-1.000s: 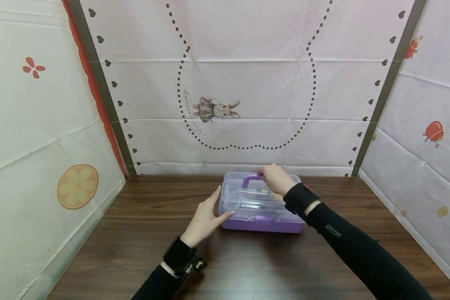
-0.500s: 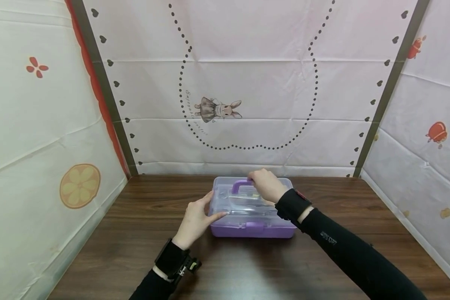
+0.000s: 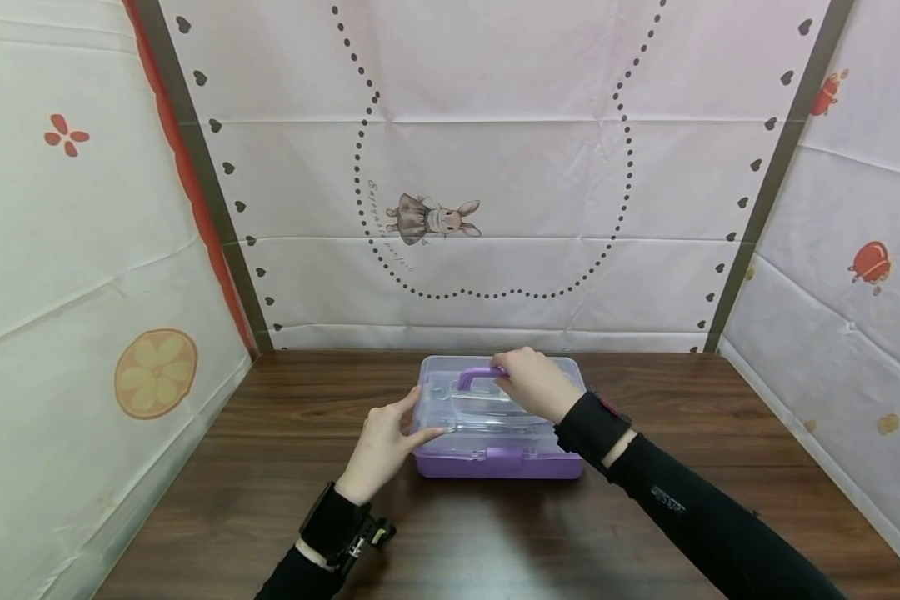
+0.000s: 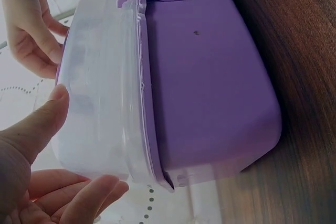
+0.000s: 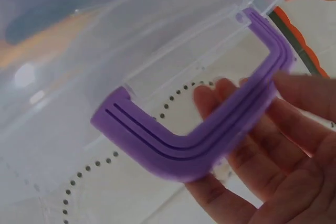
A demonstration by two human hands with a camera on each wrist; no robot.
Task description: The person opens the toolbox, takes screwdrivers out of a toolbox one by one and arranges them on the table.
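Note:
A storage box (image 3: 498, 467) with a purple base and a clear lid (image 3: 438, 417) sits on the wooden table. Its lid is down, with a purple latch (image 3: 504, 457) at the front. My right hand (image 3: 537, 383) holds the purple carry handle (image 5: 184, 156) on top, fingers curled around the bar. My left hand (image 3: 381, 446) rests against the box's left front corner, the thumb along the front of the lid and the fingers (image 4: 94, 195) at its left side. Blurred orange and dark shapes (image 5: 52, 38) show through the clear lid in the right wrist view.
Dark wooden tabletop (image 3: 457, 550) surrounds the box. A white printed cloth (image 3: 495, 167) hangs behind the table's far edge, and similar cloth walls (image 3: 67, 250) stand on the left and right sides.
The box has slid to the left and a little toward me, both hands moving along with it. My right hand stays on the handle and my left stays at the corner.

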